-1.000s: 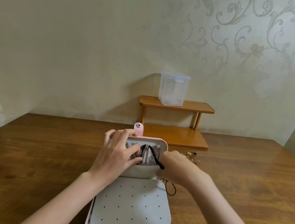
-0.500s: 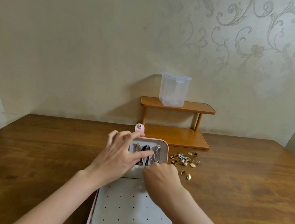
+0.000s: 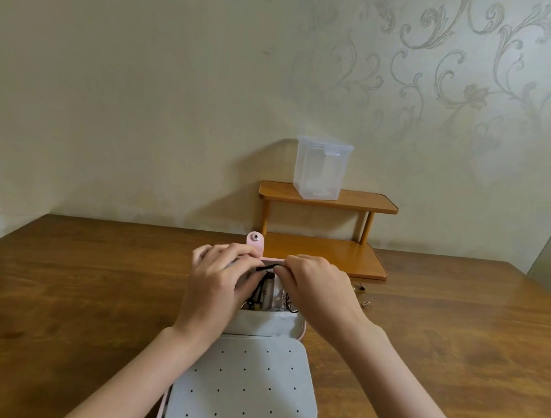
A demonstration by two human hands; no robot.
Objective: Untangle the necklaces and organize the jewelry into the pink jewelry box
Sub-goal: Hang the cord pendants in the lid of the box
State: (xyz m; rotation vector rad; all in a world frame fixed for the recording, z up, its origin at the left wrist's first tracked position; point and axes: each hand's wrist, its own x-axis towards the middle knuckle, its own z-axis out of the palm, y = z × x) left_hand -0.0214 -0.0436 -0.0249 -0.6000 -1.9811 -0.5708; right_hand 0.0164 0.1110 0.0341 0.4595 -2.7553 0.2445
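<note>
Head view looks down on the pink jewelry box [image 3: 301,328], which lies open on the wooden table [image 3: 84,307], its upright lid at the far end and a grey dotted panel [image 3: 240,383] lying across the near half. Both hands meet over the top edge of the lid. The right hand [image 3: 318,291] has its fingers curled, pinching a black cord necklace [image 3: 265,269] at the lid's upper rim; the left hand [image 3: 215,288], fingers also curled, holds the same cord just beside it, so the short stretch of cord spans between the two grips. Below the hands the cord hangs down inside the lid, beside some pale chains too small to make out. A few small gold pieces [image 3: 360,292] lie on the table just right of the box, partly hidden by the right hand. Beyond the box stands a wooden shelf [image 3: 330,198] carrying a clear plastic container [image 3: 321,167].
</note>
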